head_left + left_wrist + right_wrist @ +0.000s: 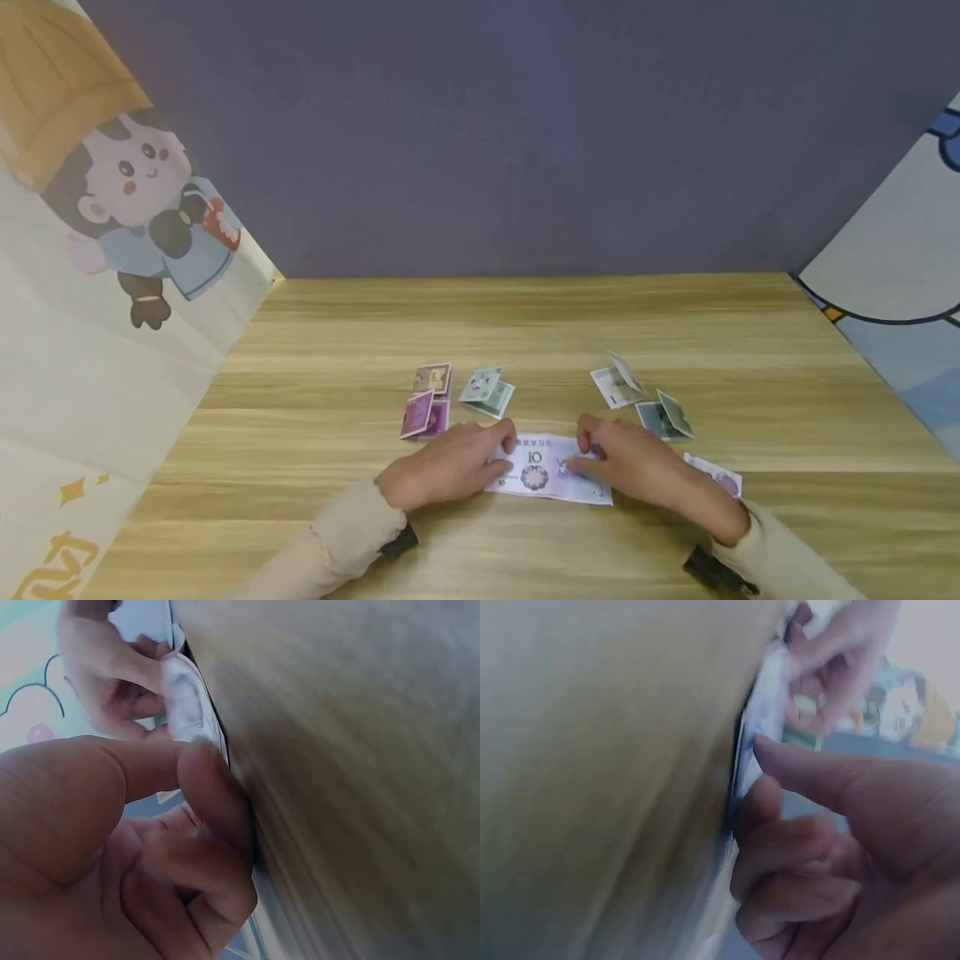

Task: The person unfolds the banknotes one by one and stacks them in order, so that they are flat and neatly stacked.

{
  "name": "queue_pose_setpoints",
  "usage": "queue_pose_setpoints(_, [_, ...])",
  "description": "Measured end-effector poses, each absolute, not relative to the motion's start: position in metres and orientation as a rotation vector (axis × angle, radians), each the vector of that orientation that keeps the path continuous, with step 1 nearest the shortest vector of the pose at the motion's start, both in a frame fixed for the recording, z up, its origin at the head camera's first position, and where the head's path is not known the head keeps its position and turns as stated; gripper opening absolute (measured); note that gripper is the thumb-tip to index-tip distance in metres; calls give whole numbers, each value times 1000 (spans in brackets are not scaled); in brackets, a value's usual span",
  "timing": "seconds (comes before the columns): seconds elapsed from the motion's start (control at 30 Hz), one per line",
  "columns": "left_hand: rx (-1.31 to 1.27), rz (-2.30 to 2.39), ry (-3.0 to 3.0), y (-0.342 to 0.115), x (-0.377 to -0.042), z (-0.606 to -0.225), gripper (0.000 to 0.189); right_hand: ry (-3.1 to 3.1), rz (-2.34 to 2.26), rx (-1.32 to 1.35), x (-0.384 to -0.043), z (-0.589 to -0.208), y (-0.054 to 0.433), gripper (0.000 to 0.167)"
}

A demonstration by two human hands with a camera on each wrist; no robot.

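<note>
A pale purple practice banknote (534, 458) marked 10 lies spread along the tabletop between my hands. My left hand (450, 465) pinches its left end with thumb and curled index finger. At the right part, the thumb of my right hand (647, 468) rests on the printed face, with the index finger bent at the far edge. The left wrist view shows the banknote (189, 701) stretching from my left fingertips toward the other hand. In the right wrist view, the banknote (769, 701) runs close along the table, thumb and index finger at its edge.
Folded notes stand on the wooden table (540, 325): brown (432, 379), magenta (418, 417) and green (487, 392) at left, olive (619, 383) and dark green (666, 415) at right. Another purple note (716, 475) lies partly behind my right wrist. A dark panel (525, 142) borders the back.
</note>
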State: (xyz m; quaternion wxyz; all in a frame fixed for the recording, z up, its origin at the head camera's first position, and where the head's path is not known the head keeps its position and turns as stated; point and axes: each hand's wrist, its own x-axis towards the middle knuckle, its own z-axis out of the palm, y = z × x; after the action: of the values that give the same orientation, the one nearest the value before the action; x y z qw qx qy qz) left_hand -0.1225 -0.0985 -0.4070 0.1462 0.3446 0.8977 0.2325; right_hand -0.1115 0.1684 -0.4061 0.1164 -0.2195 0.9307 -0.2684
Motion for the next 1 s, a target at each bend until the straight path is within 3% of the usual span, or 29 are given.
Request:
queue_pose_setpoints(0.23, [983,618,2628,-96,-118,-407,12,2717,-746,-721,-100,-400,157,15])
queue_pose_setpoints(0.63, [922,639,2540,-102,-120,-395,19,2619,-795,-733,-118,-406,171,25])
queue_pose_setpoints(1.0, [935,627,2548,-103,-120,-398,19,2646,-749,-749,-118,-406,171,25])
